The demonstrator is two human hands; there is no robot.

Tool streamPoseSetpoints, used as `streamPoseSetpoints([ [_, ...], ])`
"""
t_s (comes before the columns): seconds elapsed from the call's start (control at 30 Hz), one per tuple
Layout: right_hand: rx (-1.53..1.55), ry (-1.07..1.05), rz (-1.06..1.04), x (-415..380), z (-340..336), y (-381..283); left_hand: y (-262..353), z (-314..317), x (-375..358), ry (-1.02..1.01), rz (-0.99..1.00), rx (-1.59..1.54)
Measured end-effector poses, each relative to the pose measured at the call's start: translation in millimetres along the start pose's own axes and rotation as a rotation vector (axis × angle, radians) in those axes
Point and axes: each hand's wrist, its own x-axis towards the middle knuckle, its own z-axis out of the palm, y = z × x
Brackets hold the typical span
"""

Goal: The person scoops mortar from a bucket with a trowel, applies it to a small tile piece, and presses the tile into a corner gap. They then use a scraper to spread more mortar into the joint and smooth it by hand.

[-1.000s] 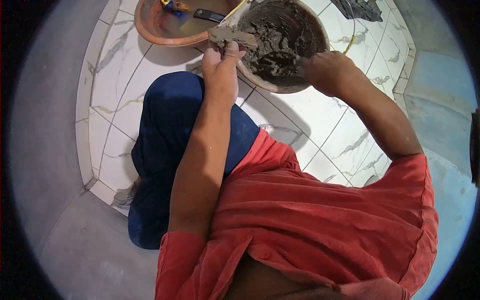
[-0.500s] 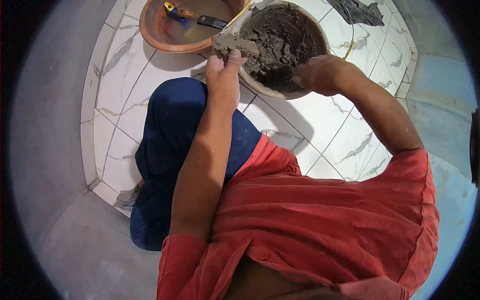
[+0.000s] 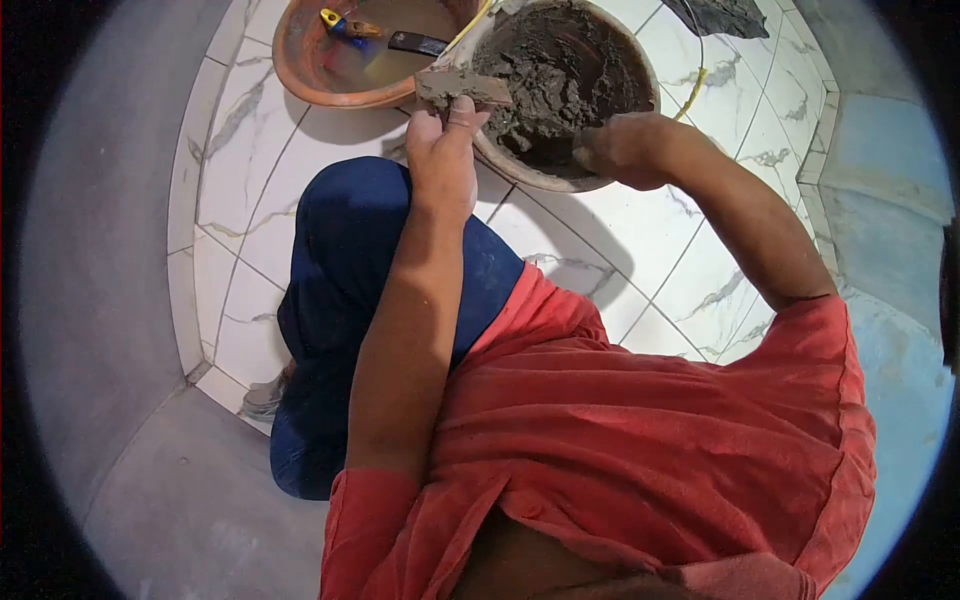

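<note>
A flat piece point(image 3: 465, 91) smeared with grey mortar is gripped in my left hand point(image 3: 443, 150), thumb on top, beside the left rim of a round tub point(image 3: 645, 60). Dark wet mortar point(image 3: 550, 80) fills much of that tub, heaped toward its middle and left. My right hand point(image 3: 630, 150) is at the tub's lower right edge, its fingers bent down over the mortar. The fingertips are dark and partly hidden, and I cannot make out what they hold.
An orange basin point(image 3: 340, 97) of murky water stands left of the tub, holding a yellow-and-blue handled tool point(image 3: 348, 25) and a black handle point(image 3: 418, 43). A dark cloth point(image 3: 735, 15) and yellow cable point(image 3: 692, 92) lie on marbled tiles point(image 3: 690, 255). Grey walls point(image 3: 100, 250) rise at both sides.
My right hand has shifted slightly left along the tub's edge. My left hand keeps its grip on the flat piece and appears a little further left. The basin's and tub's contents look the same.
</note>
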Motion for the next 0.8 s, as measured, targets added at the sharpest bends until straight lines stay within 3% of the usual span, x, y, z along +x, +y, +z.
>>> streamPoseSetpoints([
  [0.2,0.682,0.041,0.257,-48,-13,7,2,0,-3,0.076,-0.021,-0.021],
  [0.23,0.682,0.044,0.258,-59,-13,5,3,1,-3,0.080,-0.026,-0.032],
  [0.3,0.918,0.112,0.446,-87,-14,-1,4,3,-1,0.073,-0.028,-0.046],
  [0.37,1.009,0.212,0.433,-108,-1,-2,6,6,1,0.072,-0.031,-0.228],
  [0.5,1.246,0.473,0.402,-124,42,-8,16,21,-2,0.020,-0.084,-0.263],
  [0.63,1.230,0.587,0.323,-120,78,-18,25,24,0,0.038,-0.196,-0.185],
  [0.7,1.060,0.745,0.312,-112,88,-26,28,26,2,0.049,-0.320,-0.164],
  [0.8,0.893,0.900,0.296,-101,103,-33,28,30,2,-0.037,-0.323,-0.277],
])
